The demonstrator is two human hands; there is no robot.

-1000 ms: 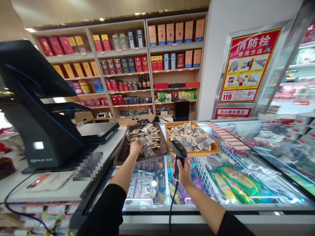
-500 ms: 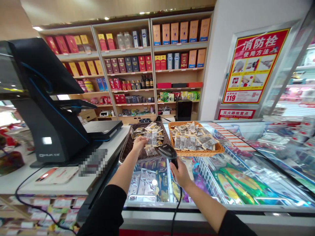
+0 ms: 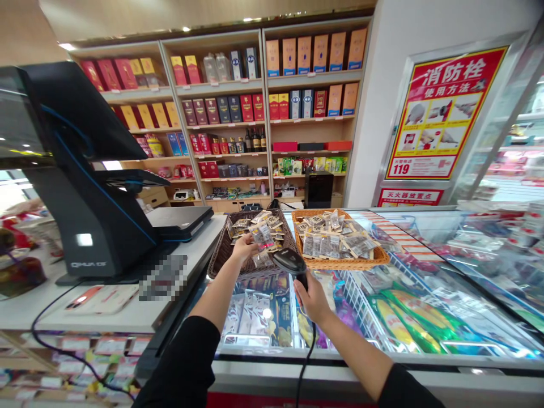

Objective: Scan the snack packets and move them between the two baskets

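Observation:
My left hand (image 3: pixel 245 250) is closed on the edge of a small snack packet (image 3: pixel 262 235), held tilted over the dark brown wicker basket (image 3: pixel 217 258). A red scanner light shows on the packet's lower part. Several similar packets lie in that basket. My right hand (image 3: pixel 315 299) is wrapped round the handle of a black barcode scanner (image 3: pixel 289 260), whose head points left toward the packet. A black cable hangs down from the scanner. Right of it, an orange wicker basket (image 3: pixel 361 263) holds more packets.
Both baskets rest on a glass-topped freezer (image 3: pixel 425 272) with bagged goods inside. On the left counter stand a black register terminal (image 3: pixel 106 226), a flat scale (image 3: pixel 182 218) and a phone (image 3: pixel 102 299). Shelves of boxes (image 3: pixel 229 107) line the back wall.
The packet in my left hand has been raised and tilted, and a red light now falls on it. My right hand and the scanner hold nearly the same place.

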